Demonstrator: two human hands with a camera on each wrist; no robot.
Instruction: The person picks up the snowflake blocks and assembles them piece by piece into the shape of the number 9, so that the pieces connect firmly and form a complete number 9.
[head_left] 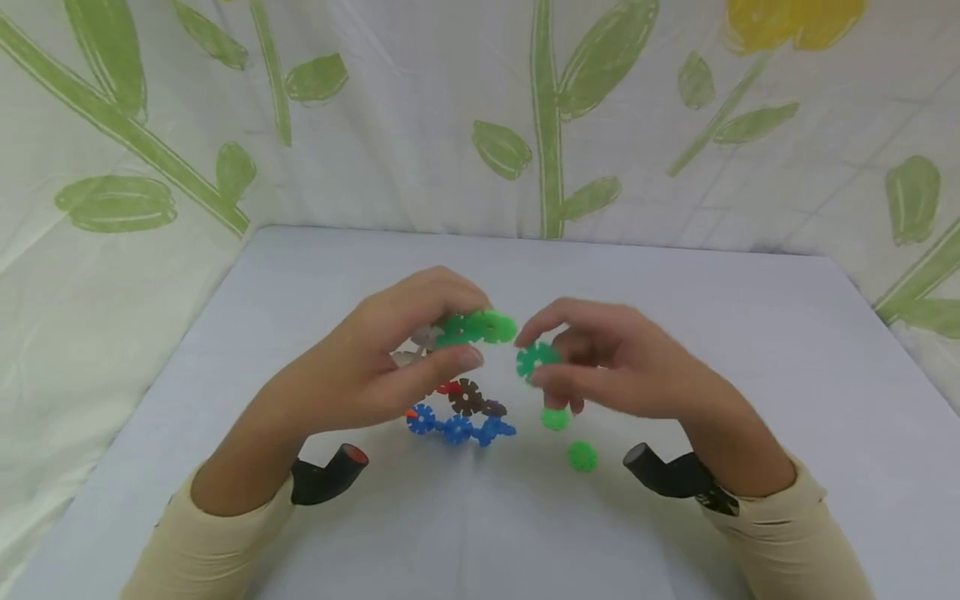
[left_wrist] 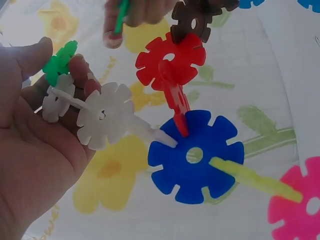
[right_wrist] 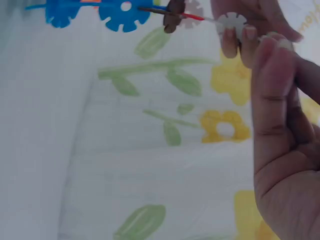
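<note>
My left hand (head_left: 375, 358) grips the green end of a chain of linked notched plastic discs. In the left wrist view, green discs (left_wrist: 60, 64) sit between its thumb and fingers, followed by a white disc (left_wrist: 102, 117). A large blue disc (left_wrist: 172, 177) joins the white, red (left_wrist: 150, 60) and yellow (left_wrist: 255, 180) pieces. Beyond the red come brown discs (head_left: 467, 397) and a row of blue discs (head_left: 457, 430). My right hand (head_left: 630, 358) pinches a single green disc (head_left: 528, 360) by its edge, just right of the chain's green end.
Two loose light green discs, one nearer (head_left: 582, 456) and one farther (head_left: 555, 418), lie on the white table (head_left: 465, 533) below the right hand. A pink disc (left_wrist: 285, 205) hangs off the yellow piece. Behind the table is a cloth (head_left: 405, 150) with painted leaves. Each wrist wears a black camera mount.
</note>
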